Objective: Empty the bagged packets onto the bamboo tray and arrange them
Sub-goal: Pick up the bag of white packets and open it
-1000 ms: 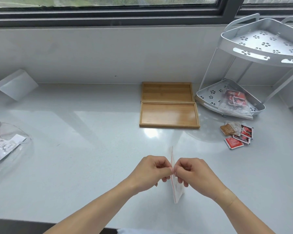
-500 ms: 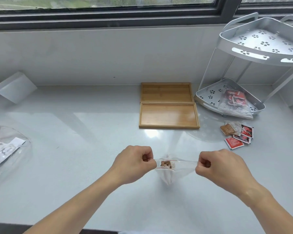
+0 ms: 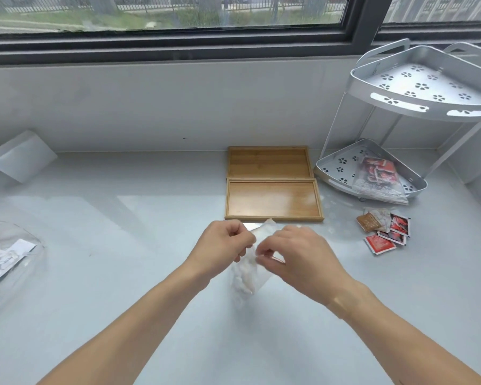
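fingers (image 3: 240, 240) of both hands pinch a blurred clear bag (image 3: 249, 276).

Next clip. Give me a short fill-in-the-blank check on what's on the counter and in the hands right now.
1. Both the left hand and the right hand grip a small clear ____.
2. The two bamboo trays hold ____ packets.
3. The loose red packets lie to the ____ of the trays.
4. A bag of packets sits on the rack's ____ shelf.

Missing words: bag; no; right; lower
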The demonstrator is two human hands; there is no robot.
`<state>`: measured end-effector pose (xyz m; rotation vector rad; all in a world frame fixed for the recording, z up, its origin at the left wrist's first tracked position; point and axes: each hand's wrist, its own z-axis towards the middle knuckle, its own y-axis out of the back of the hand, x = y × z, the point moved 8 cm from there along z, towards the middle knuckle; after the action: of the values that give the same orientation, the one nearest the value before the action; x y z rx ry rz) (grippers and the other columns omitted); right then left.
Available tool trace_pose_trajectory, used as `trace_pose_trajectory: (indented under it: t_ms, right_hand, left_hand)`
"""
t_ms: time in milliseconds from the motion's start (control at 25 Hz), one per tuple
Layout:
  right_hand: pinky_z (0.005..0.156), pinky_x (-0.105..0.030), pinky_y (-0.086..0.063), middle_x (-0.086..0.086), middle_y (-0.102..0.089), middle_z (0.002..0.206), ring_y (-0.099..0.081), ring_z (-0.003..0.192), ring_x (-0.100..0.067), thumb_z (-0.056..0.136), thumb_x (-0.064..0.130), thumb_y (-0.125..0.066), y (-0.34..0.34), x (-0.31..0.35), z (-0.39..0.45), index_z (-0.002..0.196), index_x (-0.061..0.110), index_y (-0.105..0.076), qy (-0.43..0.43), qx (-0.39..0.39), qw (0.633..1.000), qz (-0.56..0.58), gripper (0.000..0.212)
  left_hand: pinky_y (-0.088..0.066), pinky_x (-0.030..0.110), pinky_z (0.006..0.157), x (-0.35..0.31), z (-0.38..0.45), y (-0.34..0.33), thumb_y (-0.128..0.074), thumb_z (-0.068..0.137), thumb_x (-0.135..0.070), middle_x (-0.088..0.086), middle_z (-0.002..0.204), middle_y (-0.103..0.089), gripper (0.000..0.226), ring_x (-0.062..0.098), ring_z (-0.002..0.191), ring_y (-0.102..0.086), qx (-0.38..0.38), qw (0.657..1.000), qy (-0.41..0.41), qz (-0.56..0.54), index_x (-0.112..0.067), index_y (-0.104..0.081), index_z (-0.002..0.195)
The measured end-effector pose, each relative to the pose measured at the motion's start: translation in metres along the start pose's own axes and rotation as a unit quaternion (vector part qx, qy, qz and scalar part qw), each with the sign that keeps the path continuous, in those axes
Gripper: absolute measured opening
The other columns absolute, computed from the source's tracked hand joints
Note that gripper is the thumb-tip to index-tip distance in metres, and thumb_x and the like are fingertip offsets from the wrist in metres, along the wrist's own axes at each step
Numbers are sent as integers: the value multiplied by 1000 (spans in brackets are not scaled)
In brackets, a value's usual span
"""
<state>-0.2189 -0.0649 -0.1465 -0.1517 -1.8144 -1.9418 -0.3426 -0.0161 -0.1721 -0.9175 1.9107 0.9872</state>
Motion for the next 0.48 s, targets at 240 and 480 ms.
trace_pose_trajectory:
  t_ms: [240,480]
  right_hand:
    - [55,-30,-43,11,-65,61,-63,63,-20,80,29,-63,9,15,38,73,27,-71,54,-108,992,-48,12]
    - [56,-29,-47,10,-68,67,-63,66,-19,82,27,-65,45,7,50,78,25,-73,46,-146,988,-9,9]
  left_hand:
    - [-40,25,55,50,21,29,-54,93,-28,-2,73,-64,25,16,65,-57,-79,988,98,-94,-11,-68,82]
    - [-50,30,73,127,45,-21,-52,92,-34,-2,114,-73,32,20,100,-67,47,967,227,-107,-16,-72,110]
